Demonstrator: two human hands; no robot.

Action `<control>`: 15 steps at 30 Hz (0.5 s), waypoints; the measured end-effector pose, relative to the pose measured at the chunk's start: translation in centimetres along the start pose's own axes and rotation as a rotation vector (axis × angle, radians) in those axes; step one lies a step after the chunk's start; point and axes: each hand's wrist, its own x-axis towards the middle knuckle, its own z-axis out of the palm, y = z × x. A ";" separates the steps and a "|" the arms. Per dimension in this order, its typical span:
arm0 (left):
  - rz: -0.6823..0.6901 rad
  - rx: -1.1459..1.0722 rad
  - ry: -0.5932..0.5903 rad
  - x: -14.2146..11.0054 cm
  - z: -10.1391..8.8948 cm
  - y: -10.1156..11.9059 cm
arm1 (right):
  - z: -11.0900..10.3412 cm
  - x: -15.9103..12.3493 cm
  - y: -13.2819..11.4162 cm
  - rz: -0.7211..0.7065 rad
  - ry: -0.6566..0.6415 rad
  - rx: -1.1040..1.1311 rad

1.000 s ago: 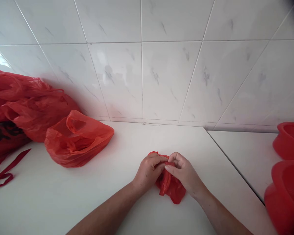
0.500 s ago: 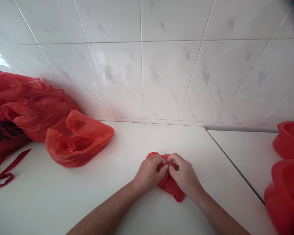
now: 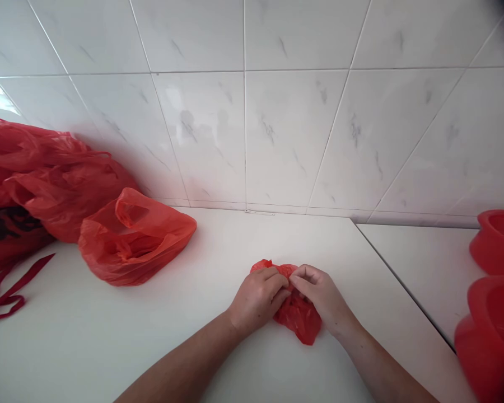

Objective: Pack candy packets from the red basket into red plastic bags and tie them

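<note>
A small crumpled red plastic bag [image 3: 299, 320] lies on the white counter [image 3: 218, 252] in front of me. My left hand [image 3: 257, 299] is closed on its left side, fingers curled into the plastic. My right hand [image 3: 321, 296] is closed on its right side, fingertips pinching the plastic next to the left fingers. Both hands rest on the counter with the bag bunched between them; most of the bag is hidden under my fingers.
A puffed red plastic bag [image 3: 134, 238] sits to the left. Bigger red bags [image 3: 37, 182] pile against the tiled wall [image 3: 277, 112] at far left, with red straps [image 3: 8, 288] trailing. Two red plastic baskets [image 3: 498, 240] [image 3: 489, 336] stand at the right edge.
My fingers have shifted on the small bag: the right fingers dropped from a raised pinch onto the plastic, and the bag sits more bunched between both hands.
</note>
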 end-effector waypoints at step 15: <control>0.050 -0.198 -0.097 -0.1 0.4 1.8 | -1.6 1.4 0.8 -0.031 0.197 0.124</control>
